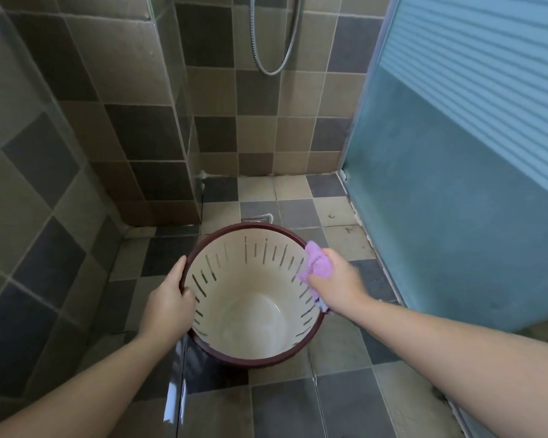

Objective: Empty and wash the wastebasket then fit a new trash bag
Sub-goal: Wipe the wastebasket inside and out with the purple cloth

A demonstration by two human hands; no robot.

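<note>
Two hands: left (168, 303) clasps upright wastebasket (250, 314) rim; right (337, 284) clenches purple cloth (317, 263).

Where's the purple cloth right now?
In the head view, the purple cloth is in the right hand, pressed on the wastebasket's right rim, opposite the left hand.

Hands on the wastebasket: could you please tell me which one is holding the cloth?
The right hand presses a purple cloth on the wastebasket rim; the left hand grips the opposite rim bare.
</note>
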